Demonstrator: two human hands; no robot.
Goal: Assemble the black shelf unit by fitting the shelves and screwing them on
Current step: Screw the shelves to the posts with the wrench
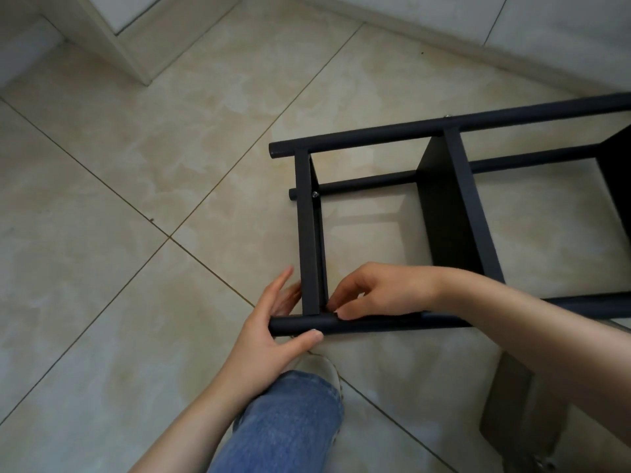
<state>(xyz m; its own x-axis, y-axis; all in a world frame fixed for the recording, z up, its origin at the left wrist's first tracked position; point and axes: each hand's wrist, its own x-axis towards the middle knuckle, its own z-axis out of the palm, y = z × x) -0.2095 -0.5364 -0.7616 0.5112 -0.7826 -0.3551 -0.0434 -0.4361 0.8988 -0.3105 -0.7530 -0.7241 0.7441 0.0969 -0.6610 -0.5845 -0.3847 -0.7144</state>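
The black shelf unit (454, 213) lies on its side on the tiled floor, its round posts running left to right. The end shelf (307, 230) stands on edge between the posts, with a small screw (314, 194) showing at its far corner. My left hand (273, 332) grips the end of the near post (341, 325), thumb under it and fingers behind. My right hand (372, 291) reaches over the post and pinches at the joint where the end shelf meets it; what the fingertips hold is hidden. A second shelf (447, 213) stands further right.
My knee in blue jeans (290, 421) is bent just below the near post. A dark flat part (512, 404) lies on the floor at the lower right under my right forearm. A wall base and white skirting run along the top.
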